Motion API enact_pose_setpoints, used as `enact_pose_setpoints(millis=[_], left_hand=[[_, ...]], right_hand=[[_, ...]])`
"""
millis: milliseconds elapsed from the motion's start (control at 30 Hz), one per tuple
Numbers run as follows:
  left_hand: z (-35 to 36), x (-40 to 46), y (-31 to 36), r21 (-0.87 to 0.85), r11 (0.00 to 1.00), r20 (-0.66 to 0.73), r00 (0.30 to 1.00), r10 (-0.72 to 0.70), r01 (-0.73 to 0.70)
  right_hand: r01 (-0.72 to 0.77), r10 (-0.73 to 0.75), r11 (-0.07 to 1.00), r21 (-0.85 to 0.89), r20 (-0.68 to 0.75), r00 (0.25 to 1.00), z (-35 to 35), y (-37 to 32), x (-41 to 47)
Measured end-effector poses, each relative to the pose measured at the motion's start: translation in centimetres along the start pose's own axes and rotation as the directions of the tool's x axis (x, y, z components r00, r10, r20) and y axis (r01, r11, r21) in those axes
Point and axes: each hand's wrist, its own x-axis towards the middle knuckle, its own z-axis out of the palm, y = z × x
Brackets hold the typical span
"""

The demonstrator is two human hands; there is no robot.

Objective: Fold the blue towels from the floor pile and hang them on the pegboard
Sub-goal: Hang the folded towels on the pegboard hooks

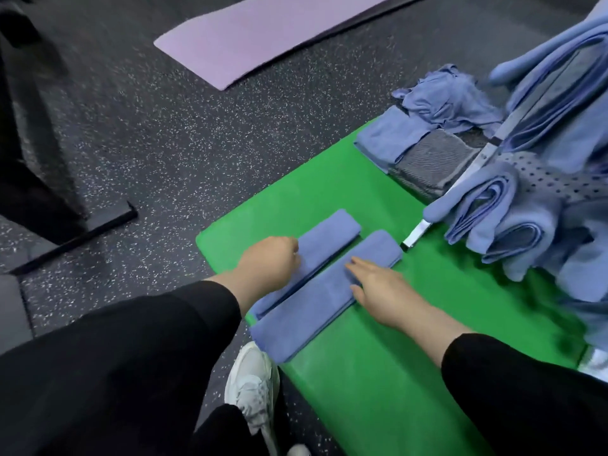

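Observation:
A blue towel lies on the green mat, folded into two long parallel flaps with a narrow gap between them. My left hand has curled fingers and grips the edge of the far flap. My right hand lies flat with straight fingers on the near flap. At the right, several folded blue towels hang on the grey pegboard. A crumpled pile of blue towels sits at the far end of the mat.
A folded blue towel and a grey one lie stacked beyond the mat. A purple mat lies on the speckled floor. A black equipment base is at the left. My white shoe rests beside the mat.

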Motion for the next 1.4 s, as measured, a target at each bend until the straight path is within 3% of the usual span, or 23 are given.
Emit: enact_pose_setpoints(millis=[100,400,533,667,867,933,1000,1067,1167,1267,1333,1400], left_hand=[[1.8,2.4,-0.9,-0.05,0.997,-0.073,0.995,-0.061,0.057],[4.9,6.0,-1.6,-0.168,0.977,-0.016,0.99,-0.137,0.132],[3.3,5.8,-0.5,-0.302,0.948,-0.057,0.991,-0.119,0.097],[-0.7,4.1,1.3,-0.645,0.763,0.056,0.998,-0.01,0.044],[-8.6,-0.1,7.1,-0.897,0.434,0.175,0.97,0.171,0.085],[-10.7,-1.6,9.7,-0.921,0.379,0.194,0.949,0.247,0.09],[-12.4,-3.0,12.2,-0.932,0.358,0.174,0.938,0.3,0.058],[-13.7,-4.3,14.5,-0.929,0.37,0.101,0.949,0.299,-0.018],[-14.6,-5.9,18.0,-0.805,0.547,-0.141,0.97,0.196,-0.228],[-14.3,-7.8,22.0,-0.659,0.638,-0.391,0.906,0.163,-0.399],[-13.8,-9.9,24.4,-0.544,0.652,-0.487,0.831,0.268,-0.529],[-13.1,-12.0,26.5,-0.438,0.655,-0.476,0.777,0.411,-0.615]], right_hand=[[0.018,-0.017,0.999,-0.031,0.008,1.0,1.0,0.1,1.7],[0.051,-0.052,0.998,0.039,0.028,0.998,2.1,-0.6,4.2],[0.067,-0.046,0.976,0.205,-0.107,0.993,1.8,-0.4,4.2],[0.099,-0.023,0.967,0.235,-0.306,0.952,-0.1,-0.1,2.9],[0.091,0.0,0.976,0.197,-0.419,0.908,-5.9,0.5,-1.2],[0.096,0.023,0.976,0.194,-0.534,0.845,-8.4,1.0,-3.4],[0.139,0.033,0.97,0.199,-0.676,0.736,-11.2,1.8,-6.0],[0.17,0.036,0.965,0.197,-0.748,0.663,-13.6,2.9,-8.8],[0.056,0.121,0.972,0.23,-0.684,0.719,-17.1,4.4,-13.0],[-0.072,0.129,0.991,0.117,-0.61,0.782,-20.4,5.5,-16.8],[-0.157,0.154,0.987,0.044,-0.57,0.807,-22.6,5.6,-19.0],[-0.223,0.177,0.975,-0.014,-0.56,0.809,-24.3,5.7,-20.8]])
